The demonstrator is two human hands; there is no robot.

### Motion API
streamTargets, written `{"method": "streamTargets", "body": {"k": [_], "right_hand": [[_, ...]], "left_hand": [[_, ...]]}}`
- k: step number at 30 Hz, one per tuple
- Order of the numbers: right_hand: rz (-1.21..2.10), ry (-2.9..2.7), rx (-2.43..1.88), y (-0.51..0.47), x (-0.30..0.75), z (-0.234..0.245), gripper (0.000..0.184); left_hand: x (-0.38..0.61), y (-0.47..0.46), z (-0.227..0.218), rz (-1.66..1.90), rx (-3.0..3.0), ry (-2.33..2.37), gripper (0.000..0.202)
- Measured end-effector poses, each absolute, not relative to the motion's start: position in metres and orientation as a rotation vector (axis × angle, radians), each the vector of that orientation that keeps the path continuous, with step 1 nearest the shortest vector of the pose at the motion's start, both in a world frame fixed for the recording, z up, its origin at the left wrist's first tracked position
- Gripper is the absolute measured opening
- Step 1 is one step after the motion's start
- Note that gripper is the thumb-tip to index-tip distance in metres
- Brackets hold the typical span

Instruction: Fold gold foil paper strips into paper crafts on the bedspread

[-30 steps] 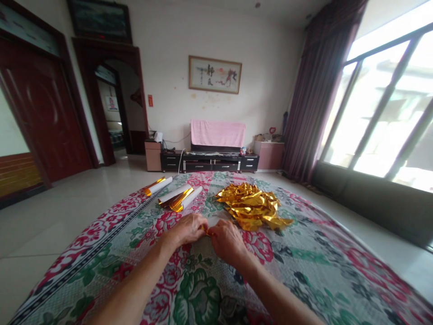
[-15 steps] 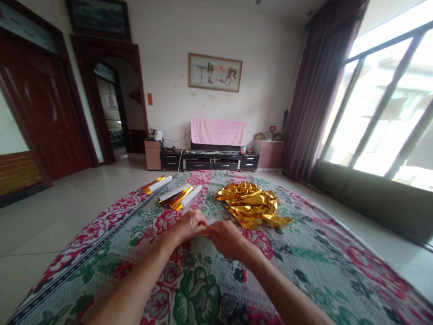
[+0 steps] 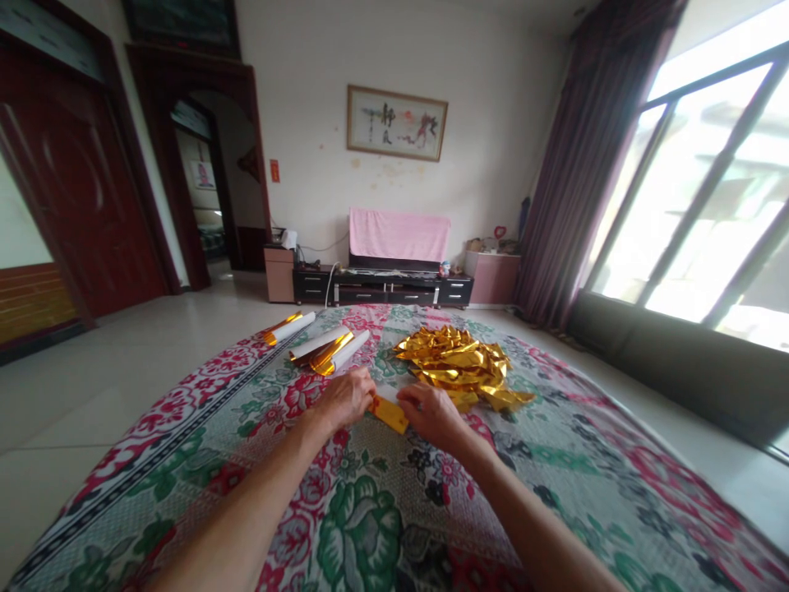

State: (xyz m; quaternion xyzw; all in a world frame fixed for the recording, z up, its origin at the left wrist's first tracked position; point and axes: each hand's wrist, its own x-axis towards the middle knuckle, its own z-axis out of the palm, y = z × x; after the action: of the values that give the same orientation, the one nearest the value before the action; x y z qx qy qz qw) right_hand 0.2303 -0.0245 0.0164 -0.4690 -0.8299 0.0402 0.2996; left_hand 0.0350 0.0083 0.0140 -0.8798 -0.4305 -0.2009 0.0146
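A small piece of gold foil paper [image 3: 390, 413], partly folded with its white side showing, is stretched between my two hands over the table. My left hand [image 3: 349, 397] pinches its left end with closed fingers. At the right end, my right hand [image 3: 430, 413] has its fingers closed on the same sheet. Just beyond my right hand lies a heap of folded gold foil pieces [image 3: 459, 358]. Past my left hand rest curled gold-and-white foil sheets [image 3: 326, 349], and another curled sheet [image 3: 289, 328] lies farther left.
A floral cloth [image 3: 246, 460] covers the round table under my hands. Beyond it stands a low black cabinet [image 3: 382, 289] with a pink cloth [image 3: 400, 234] draped over something on top. Curtains [image 3: 573, 173] and a window are on the right, a red door [image 3: 67, 181] on the left.
My hands have moved slightly apart, my right hand going right. More of the gold paper between them now shows. The camera view has shifted a little.
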Motion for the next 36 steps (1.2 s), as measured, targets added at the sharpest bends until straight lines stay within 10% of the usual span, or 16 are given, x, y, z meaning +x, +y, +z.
{"method": "streamTargets", "body": {"k": [36], "right_hand": [[0.089, -2.395, -1.146, -0.030, 0.235, 0.012, 0.016]], "left_hand": [[0.041, 0.005, 0.007, -0.779, -2.928, -1.065, 0.017]]}}
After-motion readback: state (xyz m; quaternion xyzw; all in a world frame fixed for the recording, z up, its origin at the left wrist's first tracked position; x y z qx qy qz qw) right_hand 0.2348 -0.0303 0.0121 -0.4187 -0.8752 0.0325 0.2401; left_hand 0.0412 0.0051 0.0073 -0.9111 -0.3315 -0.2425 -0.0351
